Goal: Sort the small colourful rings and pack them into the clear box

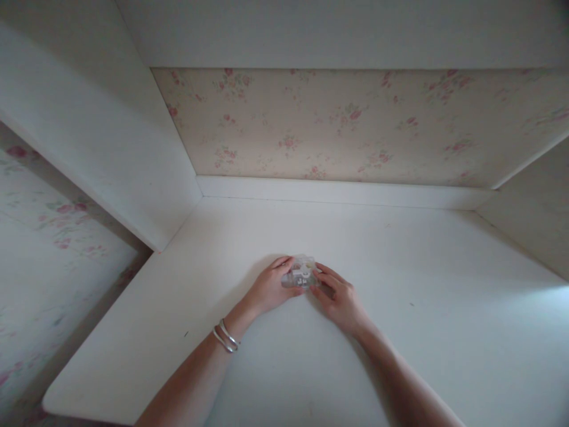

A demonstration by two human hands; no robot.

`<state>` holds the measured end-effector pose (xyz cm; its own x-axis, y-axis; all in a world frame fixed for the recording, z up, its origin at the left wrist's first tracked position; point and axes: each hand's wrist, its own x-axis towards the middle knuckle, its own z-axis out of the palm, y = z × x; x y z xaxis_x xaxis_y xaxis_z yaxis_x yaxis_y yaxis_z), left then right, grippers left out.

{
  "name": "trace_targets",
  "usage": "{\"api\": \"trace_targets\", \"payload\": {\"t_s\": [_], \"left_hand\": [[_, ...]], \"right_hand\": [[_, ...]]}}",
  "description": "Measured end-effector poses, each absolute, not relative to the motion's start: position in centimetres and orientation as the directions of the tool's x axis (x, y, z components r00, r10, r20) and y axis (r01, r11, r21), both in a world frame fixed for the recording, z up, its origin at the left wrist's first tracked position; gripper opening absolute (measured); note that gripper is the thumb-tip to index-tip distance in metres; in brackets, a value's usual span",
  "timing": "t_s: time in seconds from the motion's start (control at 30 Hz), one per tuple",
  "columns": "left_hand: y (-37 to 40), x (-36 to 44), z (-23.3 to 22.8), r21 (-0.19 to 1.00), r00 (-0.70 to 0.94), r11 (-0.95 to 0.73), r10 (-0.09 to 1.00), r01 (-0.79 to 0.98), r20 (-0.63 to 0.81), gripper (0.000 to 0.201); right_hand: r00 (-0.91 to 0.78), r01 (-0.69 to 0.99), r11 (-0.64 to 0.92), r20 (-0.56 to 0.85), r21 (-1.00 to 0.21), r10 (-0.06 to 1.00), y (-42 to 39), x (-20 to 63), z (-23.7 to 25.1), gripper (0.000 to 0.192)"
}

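Observation:
A small clear plastic package with white print is between my two hands, at the middle of the white desk. My left hand grips its left side, thumb along the near edge and fingers at the far edge. On the right side, the fingers and thumb of my right hand close on the package's edge. What lies inside the clear plastic is too small to make out. Two silver bangles circle my left wrist.
The white desk top spreads around my hands, with small dark marks on it. A white side panel stands at the left. Behind runs a low white ledge below flowered wallpaper. The desk's rounded corner is at the lower left.

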<state>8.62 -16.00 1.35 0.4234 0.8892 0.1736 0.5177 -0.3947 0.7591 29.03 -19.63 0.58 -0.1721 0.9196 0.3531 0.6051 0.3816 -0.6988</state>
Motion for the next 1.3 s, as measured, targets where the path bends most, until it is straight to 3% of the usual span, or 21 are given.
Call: {"api": "trace_targets", "payload": {"t_s": [0.43, 1.3], "left_hand": [[-16.01, 8.64, 1.67, 0.748, 0.429, -0.411, 0.884, 0.521, 0.186, 0.066], [-15.94, 8.65, 2.26, 0.796, 0.426, -0.344, 0.897, 0.498, 0.121, 0.069]], "right_hand": [[-0.130, 0.595, 0.291, 0.268, -0.749, 0.955, -19.66, 28.62, 0.74, 0.030], [-0.132, 0.599, 0.302, 0.281, -0.741, 0.951, -19.64, 28.92, 0.86, 0.031]]}}
